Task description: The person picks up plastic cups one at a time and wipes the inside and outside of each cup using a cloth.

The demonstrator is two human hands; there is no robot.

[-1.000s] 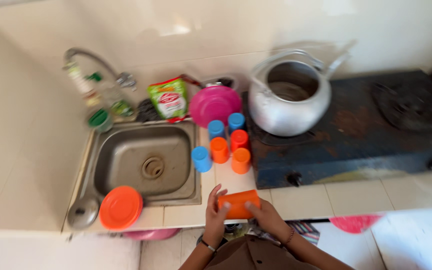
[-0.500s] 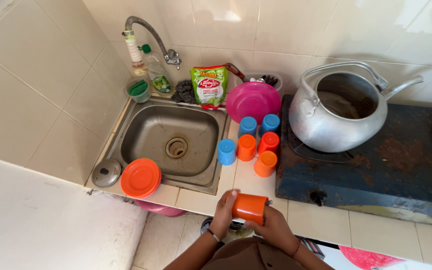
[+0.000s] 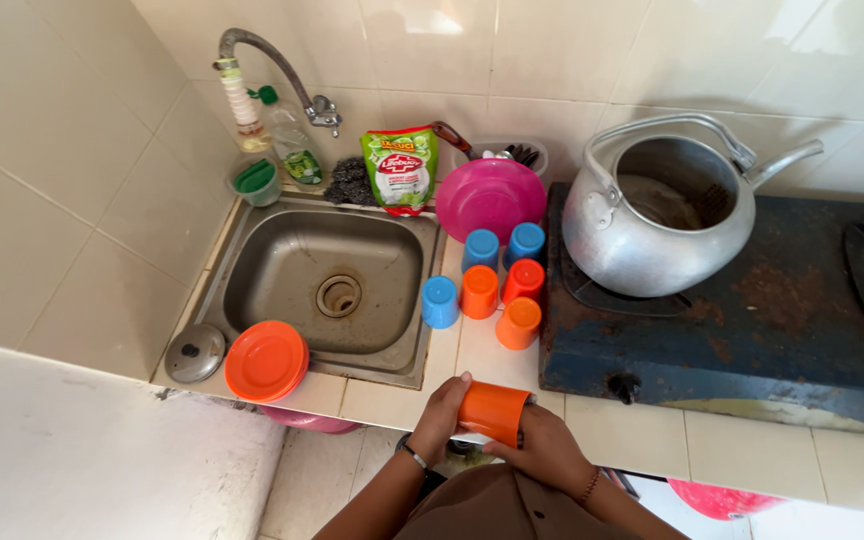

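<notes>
- The left hand (image 3: 442, 418) and the right hand (image 3: 544, 448) are close together at the front edge of the counter (image 3: 642, 440), and both are closed around one orange cup (image 3: 493, 411).
- The orange cup lies on its side between the two hands; the left fingers wrap one end and the right hand holds the other end from below.
- Just beyond the hands, on the counter, stands a group of upside-down cups: the nearest is an orange one (image 3: 519, 322), behind it two more orange cups (image 3: 479, 291) and three blue cups (image 3: 440, 300).
- Behind this group, further from the hands, a pink plate (image 3: 490, 197) leans upright, and a small tub with dark utensils (image 3: 522, 153) stands behind it.
- To the left of the hands is the metal sink (image 3: 327, 283). On its near corner lies a stack of orange plates (image 3: 266, 360), with a small metal lid (image 3: 195, 352) just beside it.
- At the far side of the sink are a green refill pouch (image 3: 401, 168), a dark scouring pad (image 3: 351, 182), a bottle with a green cap (image 3: 294, 145) and a small green cup (image 3: 256, 181), under the tap (image 3: 270, 65).
- To the right, beyond the hands, a dark stove (image 3: 752, 330) carries a big metal kettle (image 3: 662, 215) without lid.
</notes>
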